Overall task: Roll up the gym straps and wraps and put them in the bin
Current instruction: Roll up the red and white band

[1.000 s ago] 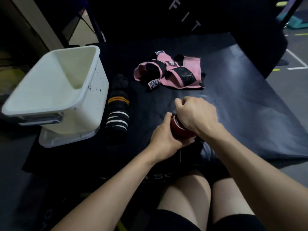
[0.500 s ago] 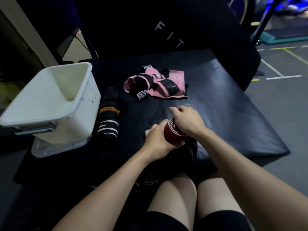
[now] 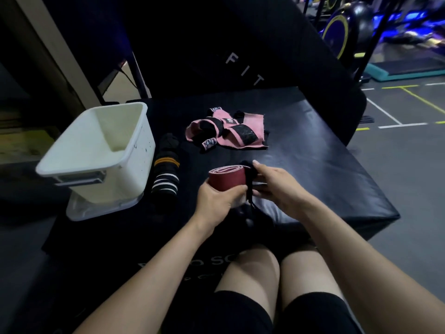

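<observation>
My left hand (image 3: pixel 218 201) grips a rolled red wrap (image 3: pixel 226 180) from below, just above the black mat. My right hand (image 3: pixel 277 186) pinches the wrap's black end strap (image 3: pixel 249 186) against the roll's right side. A white bin (image 3: pixel 101 150) stands at the left, and nothing shows inside it. Beside the bin lies a black wrap with orange and white stripes (image 3: pixel 166 169). Pink and black wraps (image 3: pixel 226 131) lie loose in a heap farther back on the mat.
The black padded mat (image 3: pixel 325 169) ends at the right over a grey gym floor with painted lines. A dark upright pad marked FIT stands behind. The bin sits on a white lid (image 3: pixel 96 210). My knees are below the hands.
The roll has turned on its side and its spiral end now shows. My right hand slid off the top of the roll to its right end, onto the black strap. The view tilted up.
</observation>
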